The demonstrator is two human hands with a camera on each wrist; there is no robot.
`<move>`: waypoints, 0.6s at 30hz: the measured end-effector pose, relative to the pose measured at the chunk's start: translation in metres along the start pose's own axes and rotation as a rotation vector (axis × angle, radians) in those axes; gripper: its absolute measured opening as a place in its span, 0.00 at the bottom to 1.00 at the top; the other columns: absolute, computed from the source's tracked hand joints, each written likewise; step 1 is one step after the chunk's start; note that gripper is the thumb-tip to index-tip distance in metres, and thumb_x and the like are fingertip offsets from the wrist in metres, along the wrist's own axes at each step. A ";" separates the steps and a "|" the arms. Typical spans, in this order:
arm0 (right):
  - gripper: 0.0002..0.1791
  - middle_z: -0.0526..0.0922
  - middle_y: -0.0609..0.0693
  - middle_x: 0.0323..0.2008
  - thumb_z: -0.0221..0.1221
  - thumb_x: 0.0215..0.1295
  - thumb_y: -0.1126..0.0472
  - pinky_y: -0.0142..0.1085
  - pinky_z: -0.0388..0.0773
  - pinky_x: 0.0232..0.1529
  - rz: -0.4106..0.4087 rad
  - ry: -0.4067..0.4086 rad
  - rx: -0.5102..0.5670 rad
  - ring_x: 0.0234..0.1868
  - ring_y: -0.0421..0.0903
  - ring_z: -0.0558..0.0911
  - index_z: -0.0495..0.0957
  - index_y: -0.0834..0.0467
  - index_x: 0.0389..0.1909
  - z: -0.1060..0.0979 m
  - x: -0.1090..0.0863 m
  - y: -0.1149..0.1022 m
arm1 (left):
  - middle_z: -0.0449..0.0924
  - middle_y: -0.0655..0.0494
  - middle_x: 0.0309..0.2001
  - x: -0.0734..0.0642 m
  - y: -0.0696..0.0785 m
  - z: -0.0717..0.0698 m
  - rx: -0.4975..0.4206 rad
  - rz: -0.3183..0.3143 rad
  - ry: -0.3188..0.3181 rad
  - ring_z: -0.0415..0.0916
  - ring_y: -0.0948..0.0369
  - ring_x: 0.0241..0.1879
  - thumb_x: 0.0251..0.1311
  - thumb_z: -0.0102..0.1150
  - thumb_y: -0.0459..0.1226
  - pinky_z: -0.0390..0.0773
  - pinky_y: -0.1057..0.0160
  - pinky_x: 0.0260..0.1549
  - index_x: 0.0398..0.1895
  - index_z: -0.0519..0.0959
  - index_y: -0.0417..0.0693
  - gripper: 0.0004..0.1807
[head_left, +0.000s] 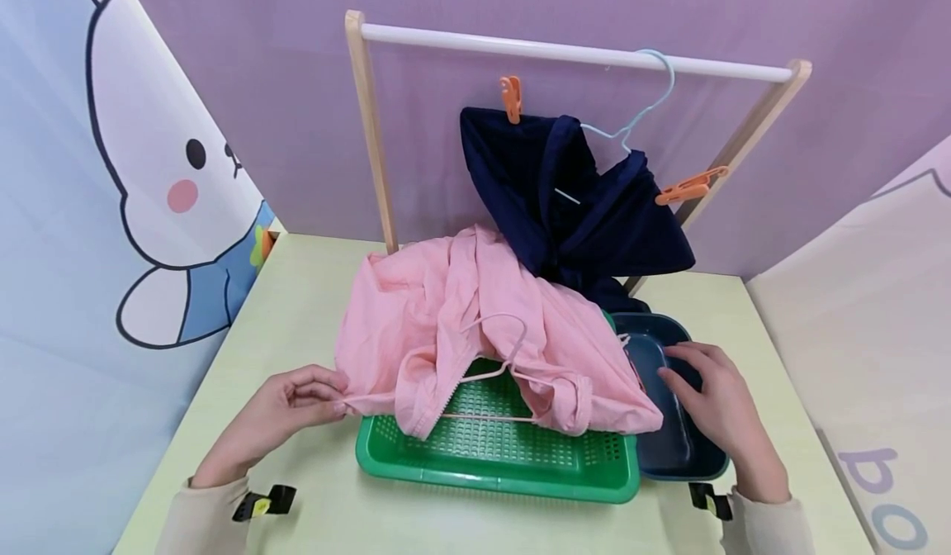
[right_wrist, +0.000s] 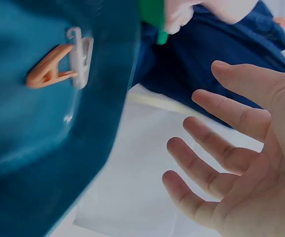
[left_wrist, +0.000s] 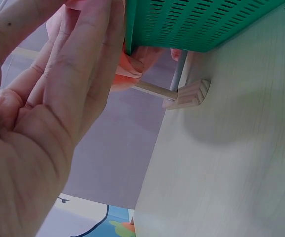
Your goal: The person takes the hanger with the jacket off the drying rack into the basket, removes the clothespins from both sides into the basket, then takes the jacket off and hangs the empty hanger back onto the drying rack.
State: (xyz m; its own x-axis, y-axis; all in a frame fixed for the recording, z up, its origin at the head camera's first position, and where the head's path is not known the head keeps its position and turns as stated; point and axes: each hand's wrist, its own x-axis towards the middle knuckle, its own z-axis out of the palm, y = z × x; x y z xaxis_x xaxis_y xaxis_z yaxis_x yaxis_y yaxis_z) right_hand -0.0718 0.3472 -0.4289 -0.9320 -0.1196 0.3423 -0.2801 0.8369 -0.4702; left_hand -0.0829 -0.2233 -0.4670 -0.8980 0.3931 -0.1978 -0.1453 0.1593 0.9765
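Observation:
A pink zip jacket (head_left: 423,307) on a pink hanger (head_left: 513,357) lies spread over a green perforated basket (head_left: 498,485). At the jacket's left edge, my left hand (head_left: 286,410) pinches the cloth between thumb and fingers. My right hand (head_left: 716,394) hovers over the dark blue basin (head_left: 664,448) to the right, its fingers apart and holding nothing. Inside that basin, the right wrist view shows an orange clothespin (right_wrist: 49,69) and a pale clothespin (right_wrist: 82,61). In the left wrist view, fingers cover most of the cloth they grip.
Behind the basket stands a rack with a white rod (head_left: 557,47) and wooden posts (head_left: 371,125). From it hangs a navy garment (head_left: 513,163) on a light blue hanger (head_left: 664,84), with orange clothespins (head_left: 511,99) at its shoulders. Printed cloth walls surround the pale table (head_left: 297,307).

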 end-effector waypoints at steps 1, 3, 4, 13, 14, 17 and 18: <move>0.16 0.77 0.68 0.51 0.68 0.59 0.70 0.65 0.70 0.50 -0.017 0.007 0.002 0.54 0.67 0.73 0.80 0.69 0.48 -0.001 0.000 -0.004 | 0.85 0.42 0.42 0.000 0.001 0.000 0.001 0.004 -0.006 0.84 0.46 0.43 0.61 0.69 0.34 0.84 0.57 0.44 0.53 0.77 0.33 0.20; 0.17 0.77 0.66 0.51 0.69 0.57 0.70 0.59 0.71 0.53 -0.052 0.021 0.000 0.54 0.65 0.74 0.81 0.68 0.48 -0.003 0.000 -0.013 | 0.85 0.42 0.42 0.000 0.002 0.000 0.003 0.019 -0.021 0.84 0.45 0.44 0.62 0.68 0.33 0.84 0.56 0.45 0.52 0.78 0.32 0.18; 0.17 0.78 0.65 0.52 0.69 0.56 0.70 0.52 0.72 0.56 -0.070 0.027 0.002 0.54 0.65 0.74 0.82 0.67 0.47 -0.003 0.000 -0.017 | 0.85 0.42 0.42 0.000 0.002 0.000 0.003 0.027 -0.028 0.84 0.45 0.44 0.63 0.67 0.32 0.84 0.55 0.45 0.51 0.78 0.31 0.17; 0.20 0.80 0.56 0.52 0.73 0.46 0.75 0.20 0.59 0.61 -0.260 0.027 0.090 0.54 0.56 0.76 0.86 0.60 0.43 0.000 -0.001 -0.057 | 0.86 0.43 0.42 -0.001 0.004 -0.001 0.000 0.051 -0.050 0.85 0.51 0.43 0.64 0.66 0.32 0.84 0.52 0.45 0.48 0.81 0.33 0.13; 0.20 0.80 0.56 0.52 0.73 0.45 0.74 0.21 0.60 0.61 -0.272 0.016 0.098 0.54 0.55 0.76 0.86 0.59 0.43 0.001 -0.002 -0.061 | 0.86 0.43 0.42 -0.001 0.004 -0.001 0.000 0.049 -0.050 0.85 0.50 0.43 0.64 0.65 0.32 0.84 0.52 0.45 0.48 0.81 0.33 0.13; 0.20 0.79 0.54 0.53 0.74 0.45 0.73 0.22 0.65 0.59 -0.288 -0.015 0.119 0.55 0.53 0.75 0.88 0.57 0.43 0.005 -0.004 -0.071 | 0.86 0.43 0.42 -0.002 0.004 -0.001 -0.003 0.038 -0.043 0.84 0.48 0.43 0.64 0.66 0.33 0.84 0.51 0.45 0.48 0.81 0.33 0.13; 0.20 0.79 0.54 0.53 0.75 0.46 0.72 0.21 0.67 0.57 -0.288 -0.023 0.126 0.55 0.52 0.75 0.88 0.57 0.43 0.007 -0.005 -0.073 | 0.86 0.43 0.42 -0.002 0.004 -0.001 -0.003 0.037 -0.042 0.85 0.48 0.43 0.64 0.66 0.33 0.84 0.50 0.46 0.48 0.81 0.33 0.13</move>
State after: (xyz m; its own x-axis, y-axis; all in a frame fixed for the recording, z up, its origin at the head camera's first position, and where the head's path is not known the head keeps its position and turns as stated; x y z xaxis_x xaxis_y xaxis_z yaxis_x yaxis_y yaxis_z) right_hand -0.0479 0.2827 -0.4020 -0.8145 -0.3558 0.4583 -0.5588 0.6938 -0.4543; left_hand -0.0820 -0.2240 -0.4628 -0.8845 0.4366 -0.1645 -0.1131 0.1415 0.9835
